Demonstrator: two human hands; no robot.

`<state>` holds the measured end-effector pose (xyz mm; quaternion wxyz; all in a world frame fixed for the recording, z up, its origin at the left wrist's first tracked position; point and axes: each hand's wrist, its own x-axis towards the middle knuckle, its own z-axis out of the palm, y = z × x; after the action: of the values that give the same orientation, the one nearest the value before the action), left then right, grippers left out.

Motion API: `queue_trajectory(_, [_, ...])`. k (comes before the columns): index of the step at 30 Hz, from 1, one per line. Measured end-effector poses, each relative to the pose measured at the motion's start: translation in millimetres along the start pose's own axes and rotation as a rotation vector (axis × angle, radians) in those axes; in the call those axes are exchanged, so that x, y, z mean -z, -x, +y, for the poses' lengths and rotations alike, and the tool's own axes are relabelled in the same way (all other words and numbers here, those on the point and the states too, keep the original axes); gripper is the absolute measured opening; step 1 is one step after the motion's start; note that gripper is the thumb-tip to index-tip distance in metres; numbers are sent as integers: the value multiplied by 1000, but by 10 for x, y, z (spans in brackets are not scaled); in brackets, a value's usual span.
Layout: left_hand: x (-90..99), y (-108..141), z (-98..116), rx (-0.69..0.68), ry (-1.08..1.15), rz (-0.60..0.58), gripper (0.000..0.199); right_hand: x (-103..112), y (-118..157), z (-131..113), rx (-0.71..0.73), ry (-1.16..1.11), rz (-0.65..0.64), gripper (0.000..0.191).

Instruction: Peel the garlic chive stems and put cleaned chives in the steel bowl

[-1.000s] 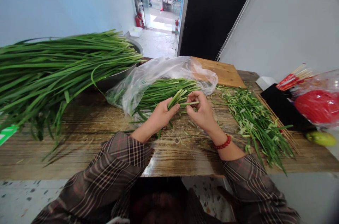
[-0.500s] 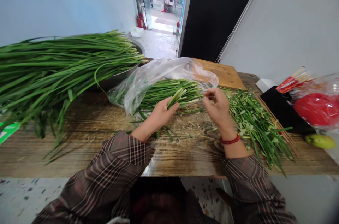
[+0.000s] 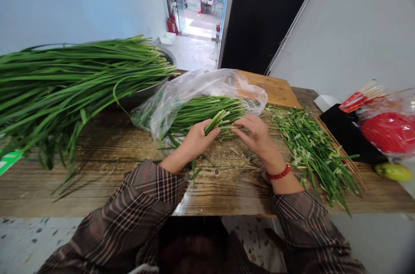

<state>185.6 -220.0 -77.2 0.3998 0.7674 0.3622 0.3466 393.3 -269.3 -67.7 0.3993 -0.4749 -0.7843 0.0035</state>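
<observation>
head: left hand (image 3: 196, 139) closed round one green bunch (image 3: 216, 120), right hand (image 3: 256, 134) pinches one stem (image 3: 226, 127)

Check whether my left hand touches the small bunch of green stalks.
Touching: the head view shows the left hand closed around the small bunch, ends sticking out.

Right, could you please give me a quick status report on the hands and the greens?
Left hand closed around a small bunch of green stalks. Right hand pinching a single stalk. Plastic bag just beyond, nothing visibly blocking.
</observation>
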Motion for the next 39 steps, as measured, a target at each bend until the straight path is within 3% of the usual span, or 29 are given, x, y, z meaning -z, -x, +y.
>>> queue_trajectory(4, [5,-3,0,-1,-31,10,24,-145,13,-25,-117,-197,110,14])
queue_trajectory(9, [-32,22,-20,-34,-178,30,21,-387,16,-74,-534,-560,248,17])
queue_trajectory(13, [-49,41,-13,-55,-235,27,22,-355,10,36,-724,-794,382,22])
queue_trajectory(16, [-23,31,3,-25,-207,83,23,-140,26,193,-686,-654,446,31])
queue_trajectory(19, [6,13,10,-4,-157,105,21,84,60,332,-532,-339,276,37])
queue_trajectory(21, [13,6,9,3,-129,96,21,164,75,375,-393,-144,161,23])
queue_trajectory(23, [11,4,6,11,-118,79,23,174,74,359,-303,-58,165,23])
queue_trajectory(28, [7,7,-5,3,-102,19,26,39,26,90,-278,-291,173,22])
queue_trajectory(33, [6,13,4,-54,-90,-73,27,-96,-10,-163,-260,-328,183,13])
queue_trajectory(36, [-2,18,20,-52,-116,-144,25,-121,-4,-124,-292,-397,114,15])
queue_trajectory(39, [5,13,24,-42,-113,-118,23,-107,41,73,-462,-435,214,22])
